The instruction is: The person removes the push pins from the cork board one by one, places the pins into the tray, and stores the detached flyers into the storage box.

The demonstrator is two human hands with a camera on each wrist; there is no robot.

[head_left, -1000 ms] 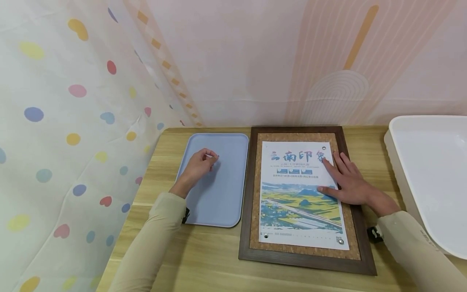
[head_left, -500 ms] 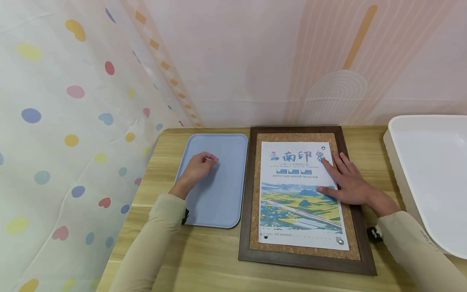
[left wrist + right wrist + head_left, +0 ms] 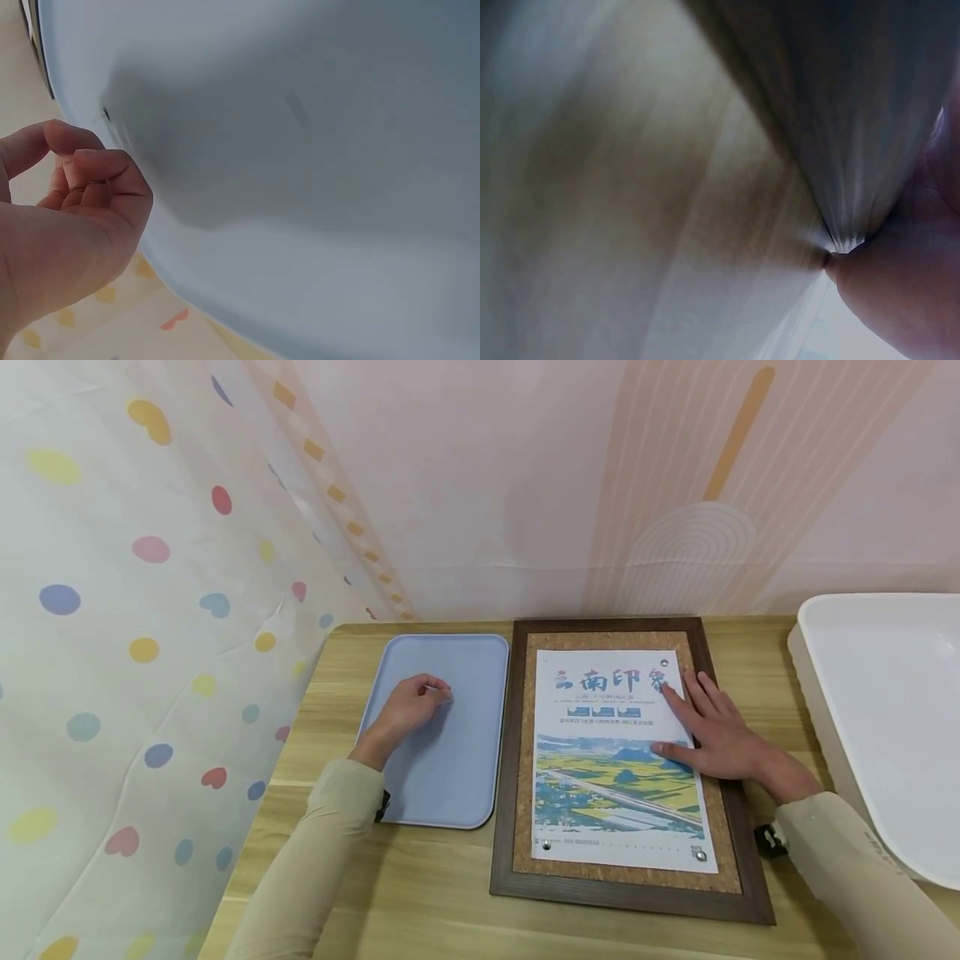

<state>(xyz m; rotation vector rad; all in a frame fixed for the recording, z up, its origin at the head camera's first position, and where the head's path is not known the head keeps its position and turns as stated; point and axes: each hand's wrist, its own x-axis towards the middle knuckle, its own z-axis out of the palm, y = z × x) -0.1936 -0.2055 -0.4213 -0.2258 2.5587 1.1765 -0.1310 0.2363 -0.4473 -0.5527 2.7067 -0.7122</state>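
My left hand [image 3: 405, 714] hovers over the blue-grey tray [image 3: 476, 777] with its fingers curled and thumb and fingertip close together. Just beyond those fingertips, in the left wrist view, is a tiny shiny pin-like thing [image 3: 106, 114]; a narrow gap separates it from them, and I see nothing between the tips. My right hand [image 3: 720, 743] lies with fingers spread across the right side of the framed cork board [image 3: 727, 827], touching the printed poster [image 3: 600, 793]. Silver-headed pins sit at the poster's upper right, lower left and lower right corners; a tiny mark shows at the upper left.
A large white tub [image 3: 892, 710] stands to the right of the board on the wooden table [image 3: 420, 893]. Behind rises a pink patterned cloth [image 3: 487, 510], and a spotted cloth [image 3: 172, 710] hangs along the left side.
A dark speck showed at my left fingertips a second ago; now a pale speck shows just below them. My left hand has dropped slightly over the tray. The right hand stays put.
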